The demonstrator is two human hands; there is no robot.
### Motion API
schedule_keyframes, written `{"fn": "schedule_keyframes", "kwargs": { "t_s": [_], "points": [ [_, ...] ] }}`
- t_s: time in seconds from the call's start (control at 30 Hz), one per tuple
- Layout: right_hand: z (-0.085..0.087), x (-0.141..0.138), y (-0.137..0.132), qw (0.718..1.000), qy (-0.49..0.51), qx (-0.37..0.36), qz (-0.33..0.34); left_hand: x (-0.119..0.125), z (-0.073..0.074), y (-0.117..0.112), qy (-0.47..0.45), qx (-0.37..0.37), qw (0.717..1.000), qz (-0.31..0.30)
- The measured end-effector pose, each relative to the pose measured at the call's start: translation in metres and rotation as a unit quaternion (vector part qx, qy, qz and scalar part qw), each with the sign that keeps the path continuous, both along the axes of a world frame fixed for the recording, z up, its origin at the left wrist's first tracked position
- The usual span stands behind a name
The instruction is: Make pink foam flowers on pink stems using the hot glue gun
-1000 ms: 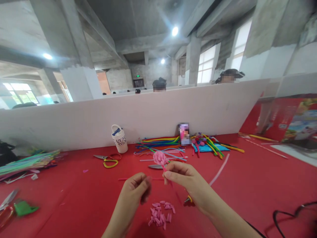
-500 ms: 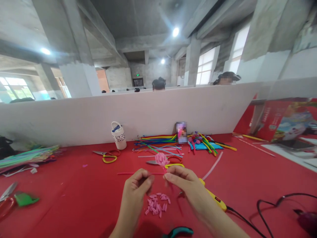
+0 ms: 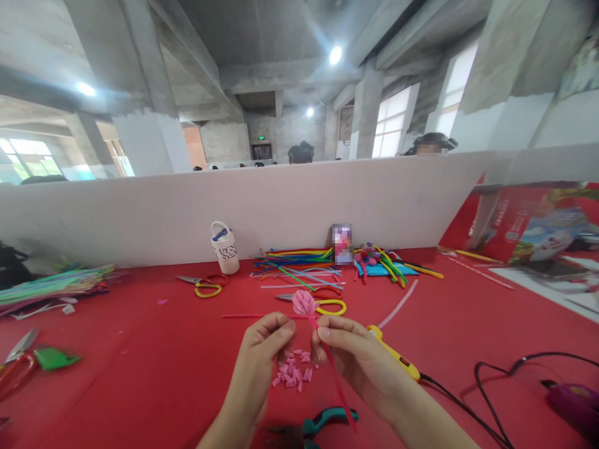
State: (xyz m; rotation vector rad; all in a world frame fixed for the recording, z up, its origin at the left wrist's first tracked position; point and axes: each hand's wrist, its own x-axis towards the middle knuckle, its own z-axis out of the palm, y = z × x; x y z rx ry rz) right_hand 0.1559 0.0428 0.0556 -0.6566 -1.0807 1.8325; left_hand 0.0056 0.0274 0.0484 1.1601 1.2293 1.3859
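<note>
A pale pink pipe-cleaner flower (image 3: 304,303) tops a darker pink stem (image 3: 340,390) that slants down toward me. Between thumb and fingers, my right hand (image 3: 358,352) pinches this stem just under the bloom. My left hand (image 3: 264,349) is beside it on the left, thumb and fingers pressed together; whatever they may hold is hidden. Below and between the hands lies a heap of short pink pieces (image 3: 292,375). Yellow-and-red-handled scissors (image 3: 332,307) rest behind the flower, and a pink pipe cleaner (image 3: 248,316) lies crosswise behind my left hand.
A yellow glue gun (image 3: 397,357) with a black cord lies right of my right arm. Teal-handled pliers (image 3: 325,421) are near the front. Further back are more scissors (image 3: 206,287), a white cup (image 3: 225,251), a propped phone (image 3: 342,244) and colourful pipe cleaners (image 3: 292,262).
The stem now swings further forward and down past my right hand, and the flower has turned slightly. My left hand has shifted a little right. The view has tilted slightly.
</note>
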Motion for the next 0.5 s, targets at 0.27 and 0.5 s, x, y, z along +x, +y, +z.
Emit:
{"fn": "schedule_keyframes", "kwargs": {
  "t_s": [0.27,0.5],
  "points": [
    [0.000,0.007,0.001,0.945,-0.229,0.190,-0.133,-0.006,-0.014,-0.004,0.101,0.026,0.994,0.021],
    [-0.009,-0.006,-0.009,0.818,-0.380,0.366,-0.230,0.018,0.008,-0.006,0.119,0.097,0.986,0.070]
  ]
}}
